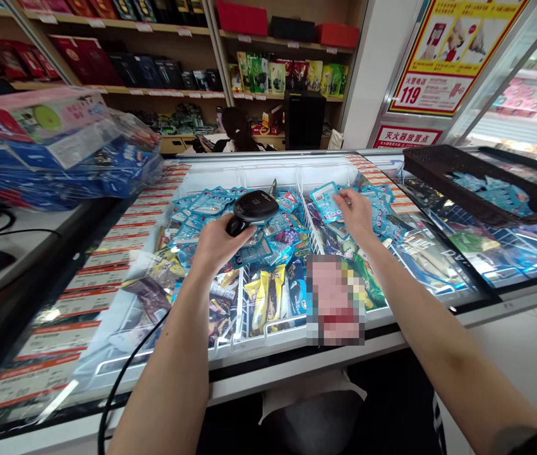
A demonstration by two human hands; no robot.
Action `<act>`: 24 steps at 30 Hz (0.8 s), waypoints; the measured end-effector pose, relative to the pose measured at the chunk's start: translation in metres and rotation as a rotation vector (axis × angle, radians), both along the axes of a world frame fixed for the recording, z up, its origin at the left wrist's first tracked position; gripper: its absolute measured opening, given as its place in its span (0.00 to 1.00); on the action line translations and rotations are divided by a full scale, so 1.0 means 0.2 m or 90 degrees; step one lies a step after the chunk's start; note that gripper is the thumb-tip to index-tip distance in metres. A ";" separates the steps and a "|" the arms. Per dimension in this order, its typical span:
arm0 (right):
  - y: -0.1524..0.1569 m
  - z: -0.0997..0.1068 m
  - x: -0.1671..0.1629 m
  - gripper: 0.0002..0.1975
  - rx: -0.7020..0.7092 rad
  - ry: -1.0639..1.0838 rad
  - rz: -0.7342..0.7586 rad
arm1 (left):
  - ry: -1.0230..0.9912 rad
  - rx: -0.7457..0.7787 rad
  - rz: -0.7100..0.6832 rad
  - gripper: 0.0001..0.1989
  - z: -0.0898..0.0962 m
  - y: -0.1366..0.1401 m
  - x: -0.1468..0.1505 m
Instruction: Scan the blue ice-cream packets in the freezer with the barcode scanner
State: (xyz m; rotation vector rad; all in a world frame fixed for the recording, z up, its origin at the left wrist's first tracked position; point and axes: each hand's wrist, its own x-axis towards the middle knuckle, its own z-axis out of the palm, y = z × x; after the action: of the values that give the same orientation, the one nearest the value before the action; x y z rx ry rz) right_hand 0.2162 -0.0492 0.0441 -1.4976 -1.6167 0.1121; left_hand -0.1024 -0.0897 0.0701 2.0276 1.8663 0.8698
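My left hand (218, 245) is closed around the handle of a black barcode scanner (258, 207), held over the chest freezer with its head toward the right. My right hand (356, 213) pinches the edge of a light-blue packet (326, 201) that shows a printed barcode. Below both hands lie many similar blue packets (211, 203), heaped in the freezer's wire baskets. Yellow-wrapped ice creams (275, 294) lie closer to me in the freezer. A blurred-out pink patch (330, 297) covers something near the front rim; what it is cannot be told.
A black cable (124, 366) runs along my left forearm. At left, plastic-wrapped boxes (60, 151) are stacked on the freezer edge. A dark basket (481, 189) with more blue packets sits on the glass at right. Behind the freezer, a person (237, 129) is near stocked shelves (168, 91).
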 end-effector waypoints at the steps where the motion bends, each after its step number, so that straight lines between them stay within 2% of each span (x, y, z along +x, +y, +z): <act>1: -0.01 -0.02 0.01 0.22 0.003 0.019 0.002 | 0.003 -0.003 -0.009 0.23 0.00 0.00 0.00; 6: 0.01 -0.08 0.04 0.21 -0.031 0.077 0.032 | 0.011 -0.017 -0.025 0.23 0.01 -0.01 0.02; 11: 0.07 -0.12 0.07 0.23 -0.108 0.246 0.149 | 0.006 -0.034 -0.023 0.23 0.05 -0.04 0.03; 13: 0.08 -0.13 0.07 0.22 -0.117 0.275 0.165 | 0.008 -0.035 -0.044 0.23 0.06 -0.05 0.04; 19: 0.07 -0.13 0.03 0.17 -0.096 0.257 0.119 | 0.039 -0.041 -0.121 0.21 0.03 -0.05 0.08; 24: 0.05 -0.12 0.00 0.17 -0.093 0.205 0.114 | 0.060 -0.052 -0.134 0.21 0.02 -0.04 0.09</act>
State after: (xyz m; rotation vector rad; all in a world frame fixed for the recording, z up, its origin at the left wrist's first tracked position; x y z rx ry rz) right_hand 0.2170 -0.0388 0.0195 -1.3582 -1.4997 0.5546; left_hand -0.0838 -0.0982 0.0749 2.1985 1.6654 0.6427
